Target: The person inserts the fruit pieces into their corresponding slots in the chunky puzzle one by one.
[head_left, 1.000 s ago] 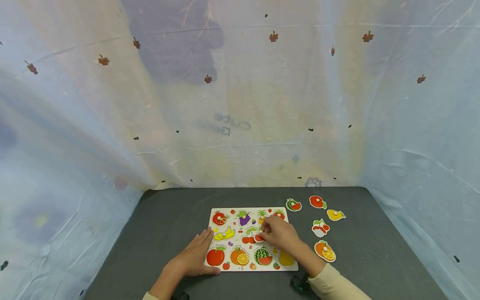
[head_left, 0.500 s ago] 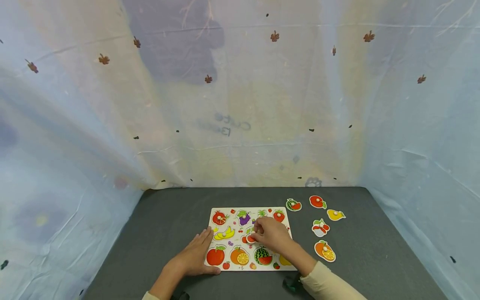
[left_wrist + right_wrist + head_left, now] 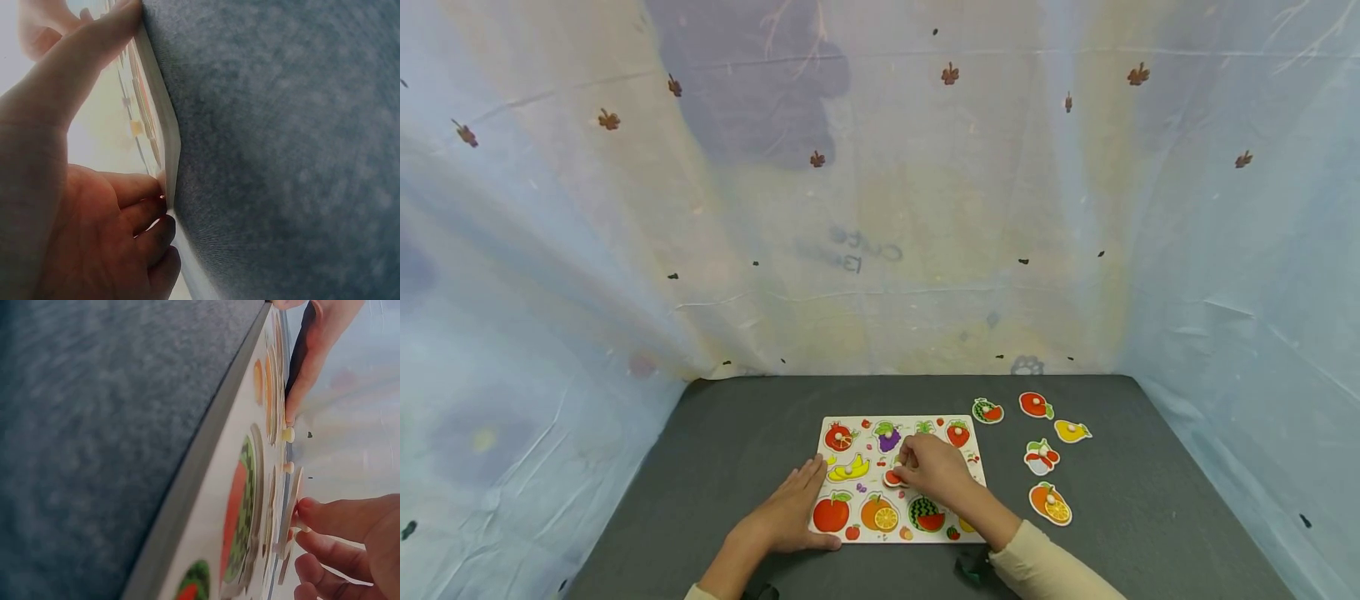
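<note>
A white fruit puzzle board (image 3: 936, 538) lies flat on the dark table. My left hand (image 3: 790, 510) rests at its left side, fingers extended along the left edge and thumb at the near corner. In the left wrist view, those fingertips (image 3: 164, 220) touch the board's edge. Above the board's middle, my right hand (image 3: 934, 469) pinches a red fruit puzzle piece (image 3: 892, 478) with thumb and finger. The right wrist view shows this piece (image 3: 289, 515) tilted on edge, close over the board. Its printed face is mostly hidden.
Right of the board lie loose knobbed pieces: a watermelon (image 3: 987, 411), a red fruit (image 3: 1036, 405), a yellow pear (image 3: 1072, 431), a red-and-white piece (image 3: 1041, 457) and an orange (image 3: 1050, 503). A patterned curtain (image 3: 880, 208) surrounds the table (image 3: 730, 442).
My right hand has shifted left over the board with the red fruit piece, from beside the printed cherries to over them. My left hand has stayed in place.
</note>
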{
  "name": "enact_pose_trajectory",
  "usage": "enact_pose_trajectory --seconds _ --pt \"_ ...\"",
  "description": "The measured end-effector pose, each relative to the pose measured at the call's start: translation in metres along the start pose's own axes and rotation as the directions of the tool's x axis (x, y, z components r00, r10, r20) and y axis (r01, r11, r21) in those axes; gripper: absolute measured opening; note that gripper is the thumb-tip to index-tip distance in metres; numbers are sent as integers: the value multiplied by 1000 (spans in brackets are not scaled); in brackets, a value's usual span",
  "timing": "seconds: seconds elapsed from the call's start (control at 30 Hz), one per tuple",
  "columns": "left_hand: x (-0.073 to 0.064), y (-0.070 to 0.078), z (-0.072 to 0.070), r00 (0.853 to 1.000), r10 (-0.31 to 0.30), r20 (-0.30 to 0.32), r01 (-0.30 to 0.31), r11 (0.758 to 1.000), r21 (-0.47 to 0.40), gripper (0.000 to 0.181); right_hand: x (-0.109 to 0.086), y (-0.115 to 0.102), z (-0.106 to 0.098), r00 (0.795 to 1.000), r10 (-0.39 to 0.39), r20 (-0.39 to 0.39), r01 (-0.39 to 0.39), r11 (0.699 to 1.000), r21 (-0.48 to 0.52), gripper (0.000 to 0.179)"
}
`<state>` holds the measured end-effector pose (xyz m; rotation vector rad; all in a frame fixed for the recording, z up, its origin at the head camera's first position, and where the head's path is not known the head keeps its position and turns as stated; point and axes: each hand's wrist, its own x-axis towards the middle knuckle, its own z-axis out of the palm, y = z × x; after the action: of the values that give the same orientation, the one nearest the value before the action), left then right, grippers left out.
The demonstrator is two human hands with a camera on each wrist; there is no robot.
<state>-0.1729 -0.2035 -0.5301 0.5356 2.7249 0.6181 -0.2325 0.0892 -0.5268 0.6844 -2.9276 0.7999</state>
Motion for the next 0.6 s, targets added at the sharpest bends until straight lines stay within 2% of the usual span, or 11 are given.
enact_pose_trajectory --seconds 0.6 --pt "1 0 0 1000 -16 13 16 1000 -1 127 5 -2 7 999 20 27 -19 1000 -21 25"
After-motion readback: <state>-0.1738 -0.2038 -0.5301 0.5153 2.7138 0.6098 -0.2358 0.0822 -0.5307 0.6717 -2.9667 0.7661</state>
